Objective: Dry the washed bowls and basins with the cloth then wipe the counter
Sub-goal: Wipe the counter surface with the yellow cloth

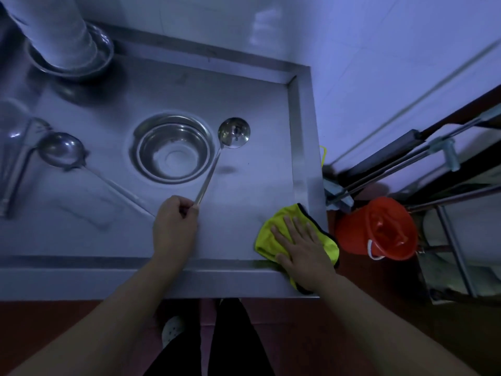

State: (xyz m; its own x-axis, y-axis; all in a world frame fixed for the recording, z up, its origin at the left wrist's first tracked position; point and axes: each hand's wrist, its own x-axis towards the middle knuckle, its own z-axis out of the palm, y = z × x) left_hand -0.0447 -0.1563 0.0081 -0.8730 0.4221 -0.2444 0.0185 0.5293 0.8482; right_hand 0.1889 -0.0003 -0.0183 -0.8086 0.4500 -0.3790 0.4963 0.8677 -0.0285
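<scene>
Left hand grips the ladle handle, fingers curled. Right hand presses flat, fingers straight, on the yellow cloth at the counter's near right corner.

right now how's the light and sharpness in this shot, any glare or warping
Head view: dim, with a blue cast; soft glare patches on the tiled wall and a bright glint in the steel bowl. Wide-angle warping bends the counter edges. The left edge is smeared, blurring the utensils there; the left hand on the ladle and right hand on the yellow cloth look fairly sharp.
</scene>
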